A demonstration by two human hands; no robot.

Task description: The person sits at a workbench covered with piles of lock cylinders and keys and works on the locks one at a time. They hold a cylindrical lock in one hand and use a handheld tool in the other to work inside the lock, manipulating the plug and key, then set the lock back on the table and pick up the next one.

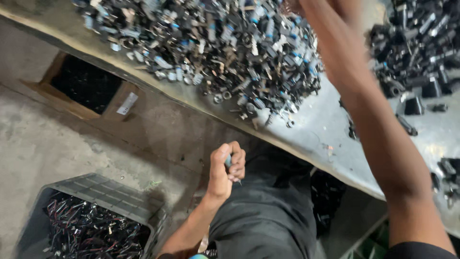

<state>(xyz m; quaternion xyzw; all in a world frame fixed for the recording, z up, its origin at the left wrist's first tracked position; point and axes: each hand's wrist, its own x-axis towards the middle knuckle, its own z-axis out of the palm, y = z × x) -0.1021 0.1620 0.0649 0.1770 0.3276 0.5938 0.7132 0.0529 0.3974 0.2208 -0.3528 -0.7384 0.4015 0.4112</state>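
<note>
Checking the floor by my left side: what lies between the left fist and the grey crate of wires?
In the head view, only bare concrete floor lies between the left hand, closed on a small part, and the grey crate of wires.

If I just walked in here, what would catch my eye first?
Most likely the big heap of small black, grey and blue parts spread along the metal table at the top. Next, the left hand, fisted around a small grey piece above the dark trousers, while the right arm reaches blurred over the table. At lower left, a grey crate holds tangled wires.
</note>
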